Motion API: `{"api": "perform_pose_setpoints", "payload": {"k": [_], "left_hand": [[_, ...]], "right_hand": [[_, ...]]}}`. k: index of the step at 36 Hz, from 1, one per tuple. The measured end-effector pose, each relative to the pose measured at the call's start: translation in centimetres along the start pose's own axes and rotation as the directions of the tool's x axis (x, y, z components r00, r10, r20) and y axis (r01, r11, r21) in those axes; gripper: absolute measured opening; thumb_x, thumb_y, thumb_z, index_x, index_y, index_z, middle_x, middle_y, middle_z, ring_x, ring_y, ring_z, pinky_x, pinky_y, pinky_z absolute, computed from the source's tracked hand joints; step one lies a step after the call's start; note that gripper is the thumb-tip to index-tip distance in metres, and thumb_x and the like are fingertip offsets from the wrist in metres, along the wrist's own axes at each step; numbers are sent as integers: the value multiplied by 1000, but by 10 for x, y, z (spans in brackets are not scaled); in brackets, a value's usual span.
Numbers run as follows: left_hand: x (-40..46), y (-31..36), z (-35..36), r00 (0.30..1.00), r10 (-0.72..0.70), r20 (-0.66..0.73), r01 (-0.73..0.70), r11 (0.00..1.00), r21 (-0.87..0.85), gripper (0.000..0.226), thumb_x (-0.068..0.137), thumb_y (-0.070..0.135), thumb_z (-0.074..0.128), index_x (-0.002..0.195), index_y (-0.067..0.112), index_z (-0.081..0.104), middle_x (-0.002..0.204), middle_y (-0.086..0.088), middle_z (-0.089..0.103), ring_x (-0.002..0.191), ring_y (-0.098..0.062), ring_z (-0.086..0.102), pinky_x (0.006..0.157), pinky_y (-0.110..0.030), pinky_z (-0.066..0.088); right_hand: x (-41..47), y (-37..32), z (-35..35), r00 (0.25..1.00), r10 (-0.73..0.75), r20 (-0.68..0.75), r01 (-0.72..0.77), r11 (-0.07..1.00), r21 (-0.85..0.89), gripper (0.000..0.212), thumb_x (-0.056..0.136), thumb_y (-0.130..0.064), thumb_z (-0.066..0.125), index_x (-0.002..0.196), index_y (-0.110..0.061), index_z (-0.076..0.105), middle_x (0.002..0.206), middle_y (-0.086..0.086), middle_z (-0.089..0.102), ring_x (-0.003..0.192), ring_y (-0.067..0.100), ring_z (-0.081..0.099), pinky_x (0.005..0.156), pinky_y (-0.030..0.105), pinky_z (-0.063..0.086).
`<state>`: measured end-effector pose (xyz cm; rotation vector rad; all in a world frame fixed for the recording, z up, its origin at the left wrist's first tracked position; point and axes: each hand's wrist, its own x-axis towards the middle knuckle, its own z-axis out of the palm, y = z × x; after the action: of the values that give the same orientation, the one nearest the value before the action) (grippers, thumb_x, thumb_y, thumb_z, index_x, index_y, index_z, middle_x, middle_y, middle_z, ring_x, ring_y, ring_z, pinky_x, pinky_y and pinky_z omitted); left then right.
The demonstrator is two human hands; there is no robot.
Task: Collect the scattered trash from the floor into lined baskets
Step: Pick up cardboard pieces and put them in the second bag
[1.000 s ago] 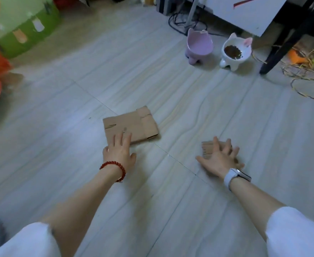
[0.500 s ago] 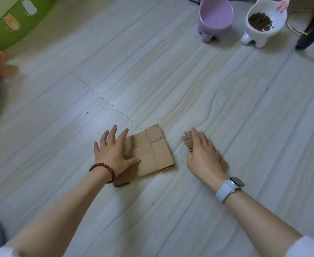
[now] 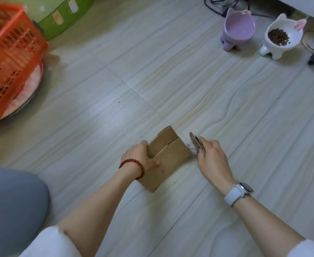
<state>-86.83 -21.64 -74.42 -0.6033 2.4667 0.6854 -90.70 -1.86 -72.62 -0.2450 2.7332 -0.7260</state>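
**Both pieces of cardboard now lifted off the floor**

Half a second ago both hands lay flat on their cardboard; now each has closed round its piece. The left hand (image 3: 140, 157) grips the large cardboard sheet (image 3: 168, 156) by its near-left edge, thumb on top and fingers tucked under, so the sheet tilts up with its far corner raised and its near corner still close to the floor (image 3: 171, 80). The right hand (image 3: 210, 156) pinches the small cardboard scrap (image 3: 196, 142), held on edge just beyond the fingers. The two pieces sit just beside each other, with a narrow gap between them.

For the task, this reads as the pick-up being done and the carry about to start. The orange basket (image 3: 9, 58) stands well apart from both grips, far off to the left and beyond them; whether it is lined cannot be told for sure, though something pale shows beneath it. Two pet bowls, one purple (image 3: 237, 30) and one white (image 3: 280, 39), stand far beyond the right grip, out of the way.
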Motion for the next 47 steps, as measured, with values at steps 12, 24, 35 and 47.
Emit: {"api": "perform_pose_setpoints", "payload": {"k": [12,24,35,47], "left_hand": [[-224,-75,-167,887,-287,-362,25,813,-582,30,80,28,66,93,17,42,79,10,51,79,-17,51,68,-29,41],[-359,-197,-283,801,-534,-270,274,728,-628,36,83,11,54,119,15,55,100,0,61,94,-23,55,76,-25,37],[-299,-230,-304,920,-392,-14,326,784,-527,58,87,35,54,140,20,36,135,-7,51,126,-27,45,103,-33,37],[-413,-202,-278,972,-180,152,228,886,-403,41,90,19,51,130,7,47,129,-14,54,117,-29,51,96,-33,42]], "right_hand": [[-127,-211,-59,965,250,-81,-163,813,559,10,90,-8,45,82,-11,51,69,-6,50,63,9,46,52,14,37],[-228,-401,-64,996,50,74,-84,806,587,5,87,-4,52,86,-8,53,71,-4,56,61,0,51,62,17,43],[-204,-469,5,822,-27,569,-103,976,194,56,97,-15,37,146,-2,12,147,15,34,135,28,33,103,27,26],[-323,-410,-72,713,463,527,-667,680,305,27,95,-16,38,109,-5,58,101,15,60,90,28,58,84,38,46]]}}
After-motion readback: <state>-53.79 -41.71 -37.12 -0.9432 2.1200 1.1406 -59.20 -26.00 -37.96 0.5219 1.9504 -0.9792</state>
